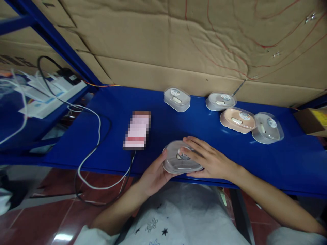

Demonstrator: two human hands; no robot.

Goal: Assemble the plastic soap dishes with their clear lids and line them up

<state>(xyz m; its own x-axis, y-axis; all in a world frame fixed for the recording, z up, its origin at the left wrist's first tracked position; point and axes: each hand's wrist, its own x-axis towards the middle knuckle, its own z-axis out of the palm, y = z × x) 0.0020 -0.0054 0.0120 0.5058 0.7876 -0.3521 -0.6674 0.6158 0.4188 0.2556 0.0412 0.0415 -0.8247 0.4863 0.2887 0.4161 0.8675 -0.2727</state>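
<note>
left of center in the frame, a phone is lying on the blue tabletop, a cable running from its lower end. at lower center, the left hand is gripping the left end of a clear-lidded oval container, thumb along the rim and fingers curling beneath. whether the base is touching the tabletop is not showing. the step in hand seems to be steadying it while fingering the lid; working well would mean keeping that left grip firm but light, holding the lid level, and spreading contact over flat fingertips so the thin plastic is not flexing. its lid is facing up toward the camera, and its long axis is running roughly left to right, perhaps dipping slightly rightward. above it, a grey container is resting at upper center. the right hand is laying half-bent fingers over the lid, thumb nearing the lower edge; whether it is pinching, i cannot tell. right of center, a peach container is sitting between two more grey ones.
</note>
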